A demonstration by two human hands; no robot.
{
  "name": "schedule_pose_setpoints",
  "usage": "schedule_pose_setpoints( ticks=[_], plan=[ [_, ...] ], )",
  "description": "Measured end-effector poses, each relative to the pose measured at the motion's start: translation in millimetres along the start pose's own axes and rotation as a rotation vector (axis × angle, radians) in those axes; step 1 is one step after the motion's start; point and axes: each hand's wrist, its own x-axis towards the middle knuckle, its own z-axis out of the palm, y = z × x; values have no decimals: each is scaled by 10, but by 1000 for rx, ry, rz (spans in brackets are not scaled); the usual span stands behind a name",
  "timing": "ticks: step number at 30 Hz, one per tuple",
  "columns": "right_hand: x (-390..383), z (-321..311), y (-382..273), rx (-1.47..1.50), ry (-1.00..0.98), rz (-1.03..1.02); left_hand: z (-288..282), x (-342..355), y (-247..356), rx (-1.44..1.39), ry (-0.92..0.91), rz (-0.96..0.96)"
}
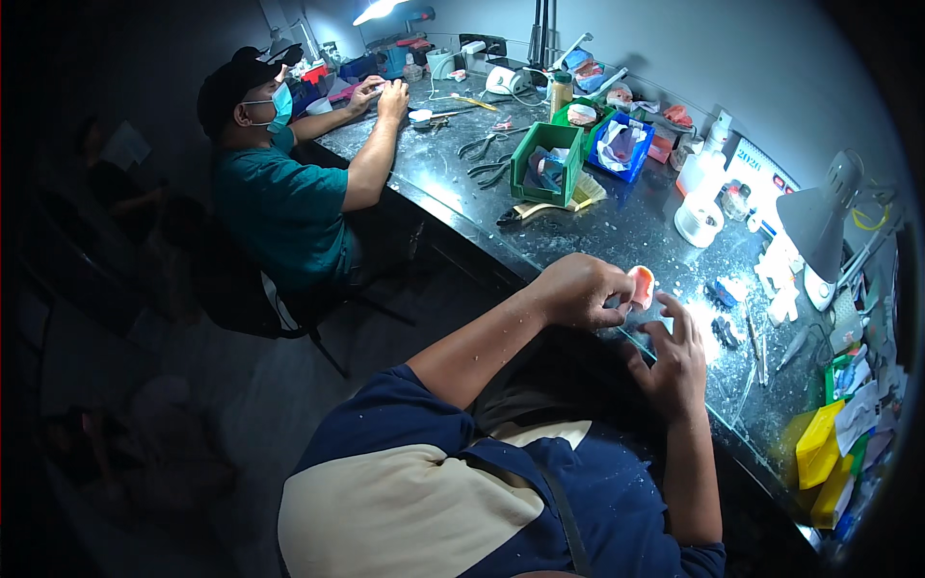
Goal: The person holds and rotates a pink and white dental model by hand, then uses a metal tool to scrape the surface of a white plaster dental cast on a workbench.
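Observation:
A small pink-and-white denture (641,287) sits at the fingertips of my left hand (582,292), just over the near edge of the dark workbench (617,231). The thumb and fingers of that hand pinch it from its left side. My right hand (673,364) is close by on the right, its fingers apart and curved toward the denture. Nothing shows in the right hand, and a small gap seems to separate it from the denture. White dust and crumbs cover the benchtop around both hands.
Beyond my hands stand a green bin (525,171), a blue bin (644,144) and a brush (549,206). A white tape-like roll (698,222), desk lamp (824,222) and slim tools (756,352) lie rightward. Yellow bins (819,443) line the right edge. A masked co-worker (279,193) sits left.

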Motion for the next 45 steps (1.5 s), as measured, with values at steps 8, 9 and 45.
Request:
schedule_pose_setpoints(
  ticks=[8, 9, 45],
  plan=[
    [-28, 33, 6, 123, 11, 59, 8, -25, -40, 8, -31, 63],
    [-48, 39, 10, 150, 67, 70, 1, -19, -42, 7, -33, 63],
    [-1573, -748, 2099, 235, 297, 327, -17, 300, -143, -216, -92, -137]
  ],
)
